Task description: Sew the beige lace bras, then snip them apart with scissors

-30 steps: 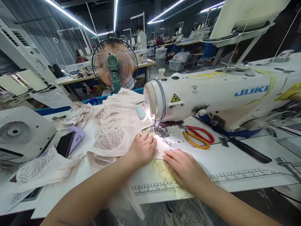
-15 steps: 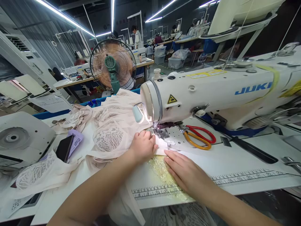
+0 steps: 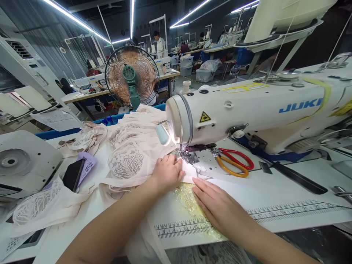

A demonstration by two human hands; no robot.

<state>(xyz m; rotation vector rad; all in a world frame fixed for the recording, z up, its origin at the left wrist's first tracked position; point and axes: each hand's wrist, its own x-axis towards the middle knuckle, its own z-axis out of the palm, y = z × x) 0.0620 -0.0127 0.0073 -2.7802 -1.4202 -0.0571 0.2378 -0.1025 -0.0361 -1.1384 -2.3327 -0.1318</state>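
My left hand [image 3: 168, 172] is closed on pale beige fabric [image 3: 188, 171], its fingers curled just in front of the lit needle area of the white sewing machine [image 3: 214, 121]. My right hand [image 3: 217, 201] lies flat with fingers stretched together, the fingertips touching the near edge of that fabric. Beneath the right palm is a shiny yellow taped patch [image 3: 187, 201] on the table. To the left of my left hand, lace bra pieces [image 3: 128, 161] lie in an overlapping row, joined to more of the same cloth. The stitching point itself is partly hidden by the machine's foot.
Scissors [image 3: 233, 165] with red and orange handles lie right of the needle, near a black-handled tool [image 3: 299, 178]. A printed ruler [image 3: 288, 212] runs along the table's front. At left are a dark phone [image 3: 73, 175] and another lace piece [image 3: 38, 205]. A fan [image 3: 132, 75] stands behind.
The view has shifted slightly, so the machine sits a little further right in the picture. Both hands keep nearly the same place and pose on the fabric.
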